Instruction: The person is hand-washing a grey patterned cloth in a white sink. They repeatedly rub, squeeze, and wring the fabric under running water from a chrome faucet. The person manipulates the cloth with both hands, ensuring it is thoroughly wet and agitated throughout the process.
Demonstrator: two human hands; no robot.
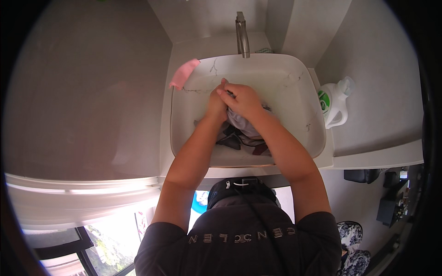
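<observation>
My left hand [217, 103] and my right hand [244, 99] meet above a white wash basin [293, 93] with marble-like veins. Both are closed around a bunched light grey cloth [241, 124], whose lower part hangs below them into the basin. A bit of darker fabric shows between my right fingers. Under the cloth, near the front wall, lie several wet-looking garments, among them a dark grey piece [230, 142] and a maroon piece [260, 149]. Cloudy water seems to stand in the basin; its depth is hard to judge. My left fingers are partly hidden.
A metal faucet [242, 38] rises behind the basin. A pink cloth [184, 74] drapes over its back left corner. To the right stands a white detergent bottle [336, 103] with a green label. A green patterned item [264, 50] lies beside the faucet. Walls flank both sides.
</observation>
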